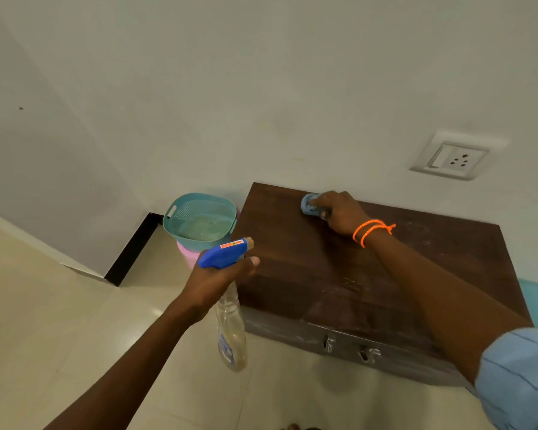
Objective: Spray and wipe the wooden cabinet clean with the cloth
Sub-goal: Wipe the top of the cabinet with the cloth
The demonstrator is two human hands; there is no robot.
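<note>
**Cabinet top half wiped, far corner in hand**

Cloth sits bunched under my right hand, pressed onto the far left part of the wooden cabinet, close to the wall. My fingers are curled tight over it, so only a blue lump shows past my knuckles. My left hand is wrapped around the neck of the spray bottle, thumb lying along the blue trigger head, nozzle aimed roughly toward the top's left edge. The bottle hangs just off the near left corner of the cabinet, over the floor, and looks nearly empty (a little pale liquid at the bottom, as far as I can tell).

How far along am I? I judge about midway. The left stretch of the top looks dark and even, which I take for wiped wood. The right and near parts carry pale, dusty smears, and a small patch of droplets glints near the middle toward the front edge, so spray is down there but not rubbed in. The front face, with its two metal handles, also looks streaked and grey.

What is left, then: carry the cloth rightward and toward me across the smeared areas, then do the front.

Beside the cabinet's far left corner, a teal basket rests on something pink; it stays out of my way.
</note>
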